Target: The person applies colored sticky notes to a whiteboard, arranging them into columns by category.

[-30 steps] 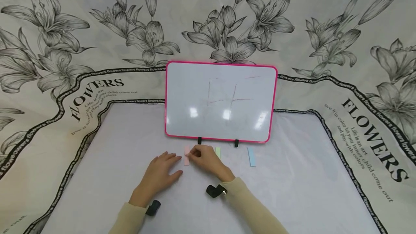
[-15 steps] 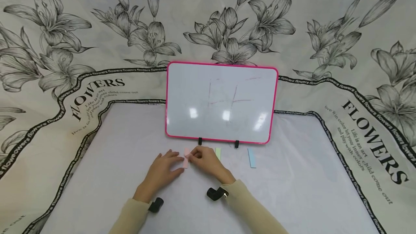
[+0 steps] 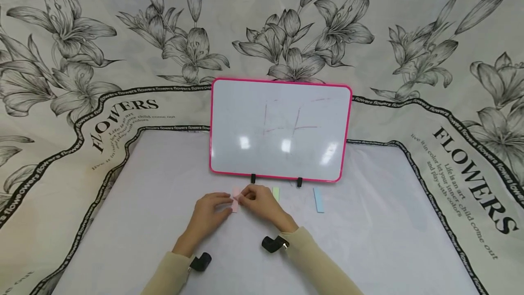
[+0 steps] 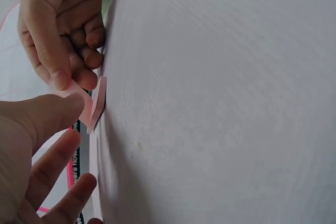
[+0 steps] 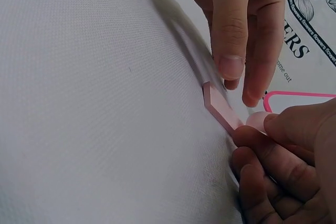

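Observation:
A small pink sticky-note pad lies on the white cloth below the whiteboard. My right hand pinches its lifted top sheet between thumb and forefinger; that sheet curls up from the pad. From the other side, my left hand reaches to the pad's left edge, thumb and fingers spread apart. Seen from the right wrist, the left fingertips hang just above and beside the pad with a gap between them. In the left wrist view, the left thumb overlaps the pink sheet.
A green sticky-note strip lies right behind my right hand, partly hidden by it. Farther right is a blue strip. A pink-framed whiteboard with faint red lines stands behind on black feet. Flower-printed cloth hangs at the back.
My left hand has moved right, up to the pink pad, and its fingers have drawn closer together. The right hand keeps its pinch on the sheet at nearly the same spot.

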### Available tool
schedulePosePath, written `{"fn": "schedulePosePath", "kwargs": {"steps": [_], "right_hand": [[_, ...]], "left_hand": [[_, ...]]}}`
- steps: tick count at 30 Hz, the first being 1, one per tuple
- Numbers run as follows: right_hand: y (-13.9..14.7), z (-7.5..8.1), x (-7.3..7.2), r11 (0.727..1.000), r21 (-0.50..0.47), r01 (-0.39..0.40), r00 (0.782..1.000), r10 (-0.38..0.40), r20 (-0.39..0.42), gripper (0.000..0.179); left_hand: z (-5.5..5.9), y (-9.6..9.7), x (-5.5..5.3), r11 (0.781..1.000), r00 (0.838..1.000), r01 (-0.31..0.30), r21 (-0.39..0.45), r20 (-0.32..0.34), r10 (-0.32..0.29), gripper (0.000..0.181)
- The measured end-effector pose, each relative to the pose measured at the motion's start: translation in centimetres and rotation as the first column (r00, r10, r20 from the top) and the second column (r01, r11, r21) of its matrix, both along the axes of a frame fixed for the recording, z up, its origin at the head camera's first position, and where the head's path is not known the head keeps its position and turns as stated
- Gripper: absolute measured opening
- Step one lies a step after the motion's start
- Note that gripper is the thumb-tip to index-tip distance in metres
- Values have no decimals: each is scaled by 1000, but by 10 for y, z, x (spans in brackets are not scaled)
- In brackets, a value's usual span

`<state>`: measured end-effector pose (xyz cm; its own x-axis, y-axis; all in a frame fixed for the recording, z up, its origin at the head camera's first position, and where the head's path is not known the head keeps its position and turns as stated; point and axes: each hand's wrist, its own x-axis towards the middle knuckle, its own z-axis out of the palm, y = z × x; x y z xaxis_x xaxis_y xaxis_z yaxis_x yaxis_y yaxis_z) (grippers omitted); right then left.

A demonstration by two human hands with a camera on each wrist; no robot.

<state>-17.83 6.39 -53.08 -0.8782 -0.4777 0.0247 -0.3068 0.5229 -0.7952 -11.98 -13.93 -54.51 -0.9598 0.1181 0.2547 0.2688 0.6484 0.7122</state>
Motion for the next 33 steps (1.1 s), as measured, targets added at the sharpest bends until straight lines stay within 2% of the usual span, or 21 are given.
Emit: {"fn": "schedulePosePath", "kwargs": {"steps": [6,12,21,33], "right_hand": [[0,0,0,1000,-7,4,1000,-4,12,9],[0,-1,0,1000,-12,0,1000,1,6,10],[2,-4,0,1000,-11,-19,999,19,-35,9],[3,-5,-2,1000,-15,-10,999,10,-38,10]], "left_hand": [[1,2,-1,999,997,0,44,74,-3,25],[-2,4,-3,1000,990,-8,-3,142,8,22],[-2,4,-5,1000,986,-6,-22,166,10,18],[3,2,-11,1000,973,-11,28,229,5,17]]}}
